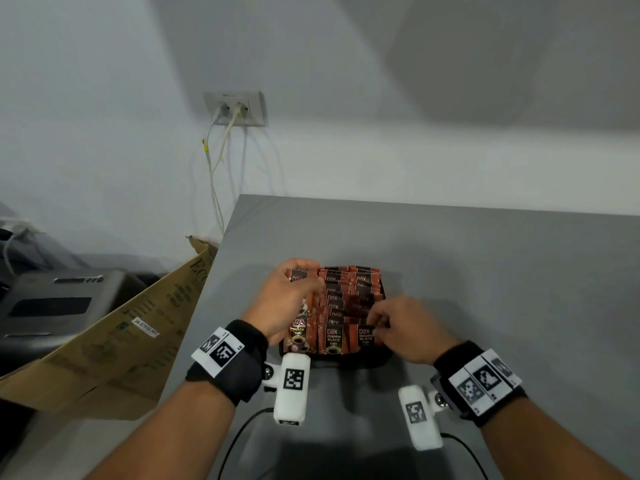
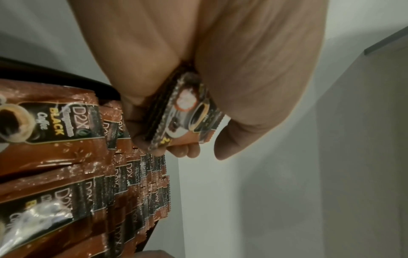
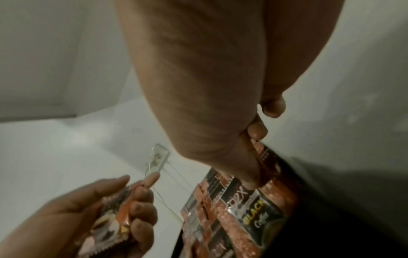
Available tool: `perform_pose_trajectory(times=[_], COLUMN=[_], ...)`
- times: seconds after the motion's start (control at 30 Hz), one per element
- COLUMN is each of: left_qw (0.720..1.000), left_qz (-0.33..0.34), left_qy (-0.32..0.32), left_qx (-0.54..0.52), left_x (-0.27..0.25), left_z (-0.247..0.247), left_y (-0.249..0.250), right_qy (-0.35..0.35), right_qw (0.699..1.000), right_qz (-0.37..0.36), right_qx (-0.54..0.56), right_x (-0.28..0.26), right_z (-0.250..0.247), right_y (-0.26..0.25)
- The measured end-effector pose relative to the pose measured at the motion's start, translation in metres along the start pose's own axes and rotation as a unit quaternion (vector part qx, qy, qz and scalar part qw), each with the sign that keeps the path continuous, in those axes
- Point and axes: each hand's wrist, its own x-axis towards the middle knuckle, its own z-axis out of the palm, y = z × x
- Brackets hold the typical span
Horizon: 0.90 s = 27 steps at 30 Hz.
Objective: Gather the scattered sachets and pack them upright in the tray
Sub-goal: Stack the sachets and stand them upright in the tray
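Both hands over tray (image 1: 381, 358): left hand (image 1: 287, 299) grips sachet bundle (image 2: 176, 111), right hand (image 1: 408, 334) pinches front sachet (image 1: 366, 336).

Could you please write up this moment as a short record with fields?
tray: black tray on the grey table, packed with upright sachets
left hand: left hand grips a small stack of sachets over the tray's left side
right hand: right hand pinches the top of a sachet in the front row
loose sachets on table: none visible
beside table: cardboard box
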Motion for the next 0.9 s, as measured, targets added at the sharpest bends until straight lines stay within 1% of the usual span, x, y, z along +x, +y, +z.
perform_pose_trajectory(times=[0.17,0.33,0.4,0.5,0.6,0.67,0.7,0.77,0.83,0.9], left_qw=[1.000,1.000,0.999,0.997,0.994,0.993,0.992,0.994,0.995,0.994], left_qz=[-0.005,-0.030,-0.031,-0.011,0.002,0.014,0.018,0.022,0.025,0.029], left_qy=[-0.015,-0.004,0.002,0.005,-0.004,-0.009,-0.010,-0.023,-0.052,-0.072], left_qx=[0.006,-0.003,0.024,0.082,0.109,0.118,0.123,0.108,0.085,0.077], left_x=[-0.005,-0.007,-0.008,-0.010,-0.012,-0.013,-0.014,-0.013,-0.012,-0.010], left_z=[0.001,0.001,0.000,-0.001,-0.001,0.001,0.001,0.005,0.009,0.013], left_y=[0.000,-0.003,-0.006,-0.009,-0.008,-0.007,-0.007,-0.005,-0.003,-0.002], right_qy=[0.031,0.056,0.059,0.072,0.069,0.082,0.097,0.127,0.122,0.117], right_qw=[0.995,0.992,0.992,0.990,0.990,0.992,0.993,0.990,0.979,0.971], right_qz=[-0.017,-0.031,-0.033,-0.041,-0.039,-0.033,-0.035,-0.047,-0.046,-0.043], right_qx=[-0.091,-0.105,-0.109,-0.115,-0.119,-0.090,-0.058,0.047,0.156,0.202], right_x=[0.002,-0.001,-0.002,-0.004,-0.006,-0.008,-0.008,-0.010,-0.008,-0.004], right_z=[0.009,0.009,0.010,0.012,0.014,0.010,0.006,-0.005,-0.014,-0.020], right_y=[0.003,-0.006,-0.004,-0.003,-0.002,-0.003,-0.006,-0.019,-0.037,-0.050])
